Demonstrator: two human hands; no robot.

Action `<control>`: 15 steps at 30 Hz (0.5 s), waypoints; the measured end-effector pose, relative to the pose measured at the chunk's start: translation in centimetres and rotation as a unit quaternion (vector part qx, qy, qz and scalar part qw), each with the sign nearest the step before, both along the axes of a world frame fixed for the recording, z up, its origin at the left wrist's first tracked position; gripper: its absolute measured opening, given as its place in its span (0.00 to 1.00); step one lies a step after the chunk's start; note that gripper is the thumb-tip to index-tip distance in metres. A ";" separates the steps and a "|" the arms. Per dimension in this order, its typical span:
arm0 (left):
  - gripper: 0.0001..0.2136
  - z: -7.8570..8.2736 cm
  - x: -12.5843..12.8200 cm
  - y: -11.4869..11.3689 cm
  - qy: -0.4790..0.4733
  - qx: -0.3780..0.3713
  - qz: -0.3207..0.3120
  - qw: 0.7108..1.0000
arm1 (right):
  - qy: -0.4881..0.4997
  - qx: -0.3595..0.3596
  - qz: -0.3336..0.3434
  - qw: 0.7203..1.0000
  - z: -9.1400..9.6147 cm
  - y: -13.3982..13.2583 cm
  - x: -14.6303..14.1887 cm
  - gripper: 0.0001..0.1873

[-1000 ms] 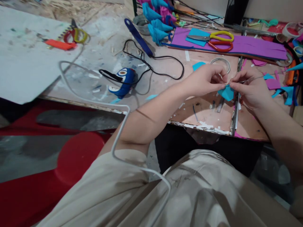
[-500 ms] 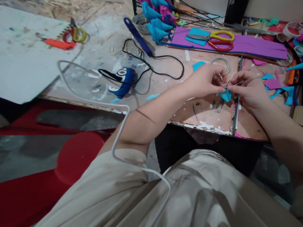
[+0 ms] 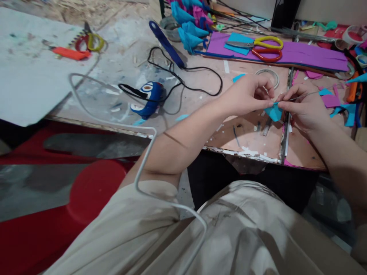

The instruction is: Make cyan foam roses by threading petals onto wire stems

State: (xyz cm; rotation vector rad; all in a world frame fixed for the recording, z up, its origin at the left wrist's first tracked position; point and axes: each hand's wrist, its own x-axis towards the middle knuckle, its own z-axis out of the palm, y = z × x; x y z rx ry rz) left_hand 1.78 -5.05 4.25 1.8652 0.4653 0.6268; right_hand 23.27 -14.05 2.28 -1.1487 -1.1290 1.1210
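My left hand (image 3: 247, 95) and my right hand (image 3: 301, 109) meet above the worn wooden table (image 3: 252, 137), fingers pinched together. Between them hangs a small blue foam piece (image 3: 273, 112), gripped at its top edge by both hands. A thin metal wire (image 3: 304, 95) runs from my right fingers out to the right. A roll of clear tape (image 3: 268, 74) lies just behind my left hand.
Yellow-and-red scissors (image 3: 262, 47) rest on a purple foam sheet (image 3: 301, 55) at the back. A blue glue gun (image 3: 149, 97) with black cord lies left of my arms. Blue and pink foam cones (image 3: 190, 23) are piled behind. Foam scraps (image 3: 335, 103) litter the right. A red stool (image 3: 94, 191) stands below.
Both hands have stayed in place, working the blue piece; it folded smaller half a second ago and hangs a little wider now.
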 end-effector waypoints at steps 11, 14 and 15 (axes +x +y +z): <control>0.16 -0.4 0.0 0.1 -0.015 -0.006 -0.021 1.000 | 0.019 0.009 0.013 1.000 0.1 -0.2 -0.1 0.20; 0.16 -0.6 0.1 0.2 -0.027 -0.013 -0.025 0.999 | 0.024 0.022 0.012 0.999 0.0 -0.1 -0.1 0.21; 0.16 -0.7 0.2 0.2 -0.031 -0.014 -0.028 0.999 | 0.024 0.022 0.012 0.999 -0.1 -0.1 -0.1 0.21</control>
